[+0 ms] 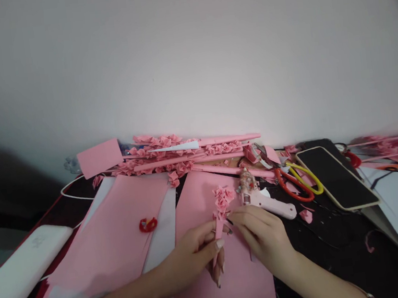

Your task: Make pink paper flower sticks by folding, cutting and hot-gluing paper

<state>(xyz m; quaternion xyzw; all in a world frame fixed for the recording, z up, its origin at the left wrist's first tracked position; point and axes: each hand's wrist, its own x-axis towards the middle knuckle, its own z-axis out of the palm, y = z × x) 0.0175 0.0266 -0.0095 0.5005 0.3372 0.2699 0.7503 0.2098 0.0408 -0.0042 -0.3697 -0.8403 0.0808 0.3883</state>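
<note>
My left hand (195, 255) is closed around a rolled pink paper stem (218, 226) topped with small folded pink paper flowers (222, 198). My right hand (263, 233) meets it from the right, fingers pinched at the same stem just under the flowers. Both hands rest over a pink paper sheet (218, 282) on the dark table. A pink glue gun (267, 202) lies just behind my right hand.
More pink sheets (117, 226) lie to the left with a small red clip (148, 224). A pile of finished flower stems (185, 153) lines the wall. Red and yellow scissors (297, 183), a phone (335, 176) and a white device (21, 267) are nearby.
</note>
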